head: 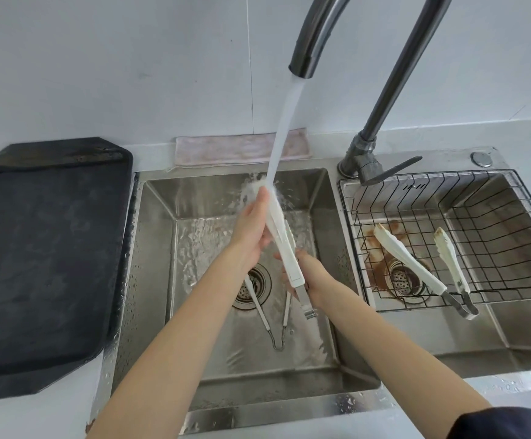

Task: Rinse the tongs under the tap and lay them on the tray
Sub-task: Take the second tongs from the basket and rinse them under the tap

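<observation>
Tongs (281,245) mid-frame under tap (302,63) stream. L hand (251,228) fingers wrap the tips, R hand (310,274) fingers pinch the handle. Rub tips, turn both sides, then tray (52,248) at left.

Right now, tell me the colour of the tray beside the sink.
Black; the tray shows best in the head view, left of the sink.

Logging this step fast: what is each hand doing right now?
Left hand: closed around the upper part of the white tongs, under the water.
Right hand: closed on the same tongs near the handle end.
</observation>
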Tool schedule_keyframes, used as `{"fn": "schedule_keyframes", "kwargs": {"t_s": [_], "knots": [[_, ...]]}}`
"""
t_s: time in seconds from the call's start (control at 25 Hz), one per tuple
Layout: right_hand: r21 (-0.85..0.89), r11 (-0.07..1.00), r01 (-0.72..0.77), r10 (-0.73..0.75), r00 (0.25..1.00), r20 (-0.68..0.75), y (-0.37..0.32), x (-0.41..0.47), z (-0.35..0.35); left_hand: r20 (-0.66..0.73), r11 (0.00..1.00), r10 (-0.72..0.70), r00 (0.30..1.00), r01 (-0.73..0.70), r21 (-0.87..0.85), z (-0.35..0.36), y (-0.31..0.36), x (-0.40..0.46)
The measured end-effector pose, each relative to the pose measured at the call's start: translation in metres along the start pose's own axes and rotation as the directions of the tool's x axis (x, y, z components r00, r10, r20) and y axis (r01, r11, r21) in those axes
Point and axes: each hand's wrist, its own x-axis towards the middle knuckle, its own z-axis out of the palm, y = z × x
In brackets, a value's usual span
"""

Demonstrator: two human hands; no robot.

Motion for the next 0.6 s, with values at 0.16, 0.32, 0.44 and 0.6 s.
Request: {"fn": "schedule_keyframes", "kwargs": {"t_s": [0.16, 0.32, 0.44, 0.6], "knots": [[0.01, 0.999, 0.044, -0.044, 0.999, -0.014, -0.004, -0.013, -0.002, 0.123, 0.992, 0.079, 0.989, -0.065, -0.11, 0.002, 0.009, -0.003], [-0.04, 0.995, 0.089, -0.092, 0.992, -0.081, -0.011, -0.026, -0.002, 0.263, 0.974, 0.117, 0.958, -0.059, -0.218, -0.003, 0.022, -0.005], [-0.103, 0.974, 0.203, -0.217, 0.964, -0.153, -0.016, -0.031, -0.001, 0.336, 0.967, 0.12, 0.934, -0.033, -0.252, -0.005, 0.029, -0.01], [0.035, 0.91, 0.414, -0.401, 0.896, -0.192, -0.023, -0.03, -0.002, 0.328, 0.968, 0.102, 0.939, -0.018, -0.25, -0.009, 0.036, -0.015]]}}
